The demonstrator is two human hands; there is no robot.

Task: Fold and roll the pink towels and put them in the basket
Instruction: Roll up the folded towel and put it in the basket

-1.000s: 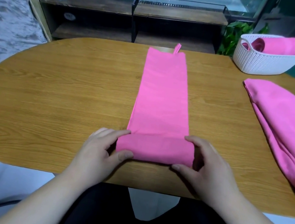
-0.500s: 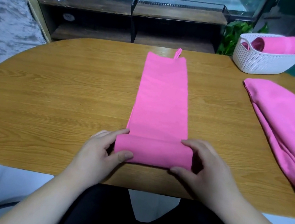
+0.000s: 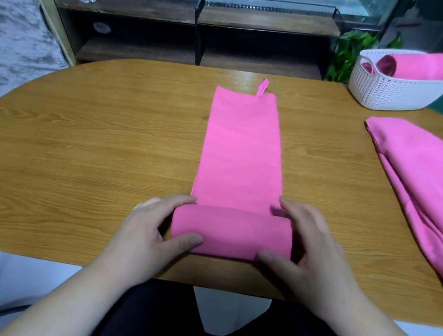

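Well, starting at the left: the left hand sits at the 9 o'clock end of the roll. Its fingers curl over the top of the cloth and the thumb is tucked against the near side, so it pinches that end. The roll lies near the front edge of the counter, right before the person, with its long axis running 9 to 3 o'clock. From it the unrolled strip of the same pink towel stretches flat toward 12 o'clock and ends in a small loop at the far end.

That's the relation that matters, I'd say. The cloth left to take up lies dead ahead of both hands and square to the roll. So the next push should go straight to 12 o'clock, with both ends moving evenly, or the roll may cone.

The right hand mirrors the left at the 3 o'clock end, its fingers over the top and its thumb against the near side, gripping. Neither hand is nearer; they share the roll.

Further right, at about 3 o'clock, a loose towel lies heaped, not yet rolled. The basket stands at about 1 o'clock near the far right corner, with one rolled towel already in it. It is closer to the right hand.
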